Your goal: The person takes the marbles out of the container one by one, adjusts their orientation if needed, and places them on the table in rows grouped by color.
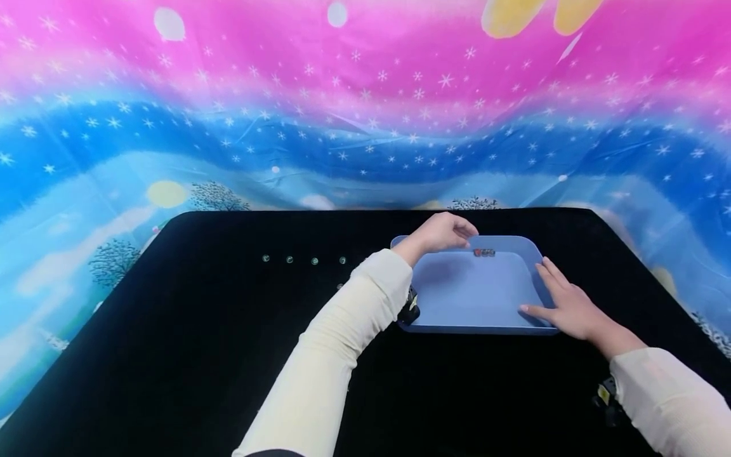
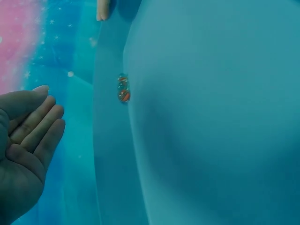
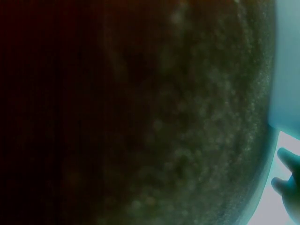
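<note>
A light blue tray (image 1: 468, 292) lies on the black table, and several small glass marbles (image 1: 484, 252) with orange and greenish swirls sit in a short row against its back wall. In the left wrist view the same marbles (image 2: 123, 88) line up along the tray's inner edge. My left hand (image 1: 441, 231) hovers over the tray's back left rim, left of these marbles. Its fingers bend loosely with the thumb near the fingertips, and no object shows between them. My right hand (image 1: 573, 308) rests on the tray's right rim, fingers spread, thumb over the near right corner.
Left of the tray, more marbles (image 1: 289, 259) stand spaced out in a row on the black tabletop (image 1: 171, 330); another lies partly behind my left sleeve (image 1: 337, 336). A patterned pink and blue cloth (image 1: 365, 114) hangs behind the table's back edge.
</note>
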The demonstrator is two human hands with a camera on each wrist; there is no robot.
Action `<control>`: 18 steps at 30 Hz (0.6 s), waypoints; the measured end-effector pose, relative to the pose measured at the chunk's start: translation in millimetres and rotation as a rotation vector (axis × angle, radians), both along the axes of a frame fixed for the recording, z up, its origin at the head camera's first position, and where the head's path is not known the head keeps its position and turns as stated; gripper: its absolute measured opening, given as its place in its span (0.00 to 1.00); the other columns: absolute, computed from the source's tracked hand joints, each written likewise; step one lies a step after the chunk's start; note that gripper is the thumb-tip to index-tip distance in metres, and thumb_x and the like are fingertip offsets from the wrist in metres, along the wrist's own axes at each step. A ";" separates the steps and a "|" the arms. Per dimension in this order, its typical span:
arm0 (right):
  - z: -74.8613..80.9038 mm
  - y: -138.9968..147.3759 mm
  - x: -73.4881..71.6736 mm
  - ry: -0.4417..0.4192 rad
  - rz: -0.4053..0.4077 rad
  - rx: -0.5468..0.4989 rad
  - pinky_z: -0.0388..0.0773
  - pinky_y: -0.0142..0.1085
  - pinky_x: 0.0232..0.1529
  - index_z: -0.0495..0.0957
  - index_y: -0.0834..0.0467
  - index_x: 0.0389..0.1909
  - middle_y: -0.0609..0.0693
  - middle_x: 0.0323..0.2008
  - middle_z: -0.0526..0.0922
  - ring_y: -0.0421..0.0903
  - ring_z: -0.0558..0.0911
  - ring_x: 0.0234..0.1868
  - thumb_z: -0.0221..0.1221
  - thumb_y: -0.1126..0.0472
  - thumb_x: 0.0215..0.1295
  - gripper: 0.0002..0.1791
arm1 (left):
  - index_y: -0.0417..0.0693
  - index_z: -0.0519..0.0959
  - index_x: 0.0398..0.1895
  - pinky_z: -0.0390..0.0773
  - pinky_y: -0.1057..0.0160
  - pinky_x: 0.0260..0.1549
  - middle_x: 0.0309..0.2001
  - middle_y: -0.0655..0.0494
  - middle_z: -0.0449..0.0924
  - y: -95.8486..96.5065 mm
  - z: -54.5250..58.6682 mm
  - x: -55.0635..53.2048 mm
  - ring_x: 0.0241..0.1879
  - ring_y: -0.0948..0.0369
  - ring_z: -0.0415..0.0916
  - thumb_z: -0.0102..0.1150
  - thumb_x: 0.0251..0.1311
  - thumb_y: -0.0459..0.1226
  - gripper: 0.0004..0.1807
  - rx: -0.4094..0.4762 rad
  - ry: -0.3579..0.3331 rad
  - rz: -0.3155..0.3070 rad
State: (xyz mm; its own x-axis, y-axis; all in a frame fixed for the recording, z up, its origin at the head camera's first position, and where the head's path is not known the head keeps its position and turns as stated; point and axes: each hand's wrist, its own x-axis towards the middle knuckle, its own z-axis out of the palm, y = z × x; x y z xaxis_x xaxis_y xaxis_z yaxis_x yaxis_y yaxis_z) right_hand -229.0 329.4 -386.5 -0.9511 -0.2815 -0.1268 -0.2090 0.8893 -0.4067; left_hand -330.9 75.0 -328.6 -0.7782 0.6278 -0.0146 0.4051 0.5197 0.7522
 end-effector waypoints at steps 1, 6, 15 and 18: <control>-0.1 0.0 -0.2 -0.002 -0.002 0.002 0.45 0.64 0.48 0.32 0.68 0.64 0.65 0.63 0.26 0.69 0.40 0.59 0.51 0.39 0.54 0.53 | 0.49 0.76 0.46 0.68 0.77 0.36 0.44 0.59 0.76 1.2 -1.2 -0.5 0.41 0.71 0.71 0.56 0.53 0.33 0.15 0.001 -0.003 0.004; -0.4 0.3 -0.1 0.007 -0.011 0.021 0.45 0.64 0.48 0.33 0.68 0.64 0.65 0.63 0.27 0.70 0.42 0.58 0.51 0.38 0.54 0.53 | 0.48 0.75 0.47 0.68 0.78 0.36 0.45 0.58 0.76 6.9 -7.0 -4.5 0.41 0.71 0.71 0.55 0.53 0.32 0.15 0.009 0.020 0.017; -1.2 1.0 0.0 0.009 -0.014 0.020 0.46 0.64 0.48 0.33 0.68 0.64 0.64 0.63 0.26 0.71 0.43 0.58 0.51 0.39 0.54 0.53 | 0.50 0.75 0.47 0.68 0.77 0.35 0.45 0.63 0.75 17.0 -17.3 -11.6 0.42 0.71 0.70 0.56 0.53 0.33 0.16 0.004 0.027 0.057; -1.9 -0.5 0.0 0.006 -0.010 0.013 0.47 0.64 0.48 0.33 0.68 0.64 0.64 0.63 0.26 0.71 0.44 0.57 0.51 0.39 0.54 0.53 | 0.50 0.75 0.48 0.69 0.76 0.35 0.46 0.63 0.74 18.4 -19.8 -11.1 0.45 0.70 0.70 0.57 0.53 0.33 0.17 -0.010 0.023 0.050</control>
State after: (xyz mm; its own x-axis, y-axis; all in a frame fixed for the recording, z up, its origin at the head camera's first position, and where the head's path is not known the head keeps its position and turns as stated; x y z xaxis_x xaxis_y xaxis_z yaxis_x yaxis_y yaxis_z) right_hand -228.9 328.9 -388.4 -0.9546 -0.2706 -0.1246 -0.2029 0.8967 -0.3934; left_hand -342.0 93.3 -348.4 -0.8090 0.5878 -0.0027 0.3953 0.5475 0.7375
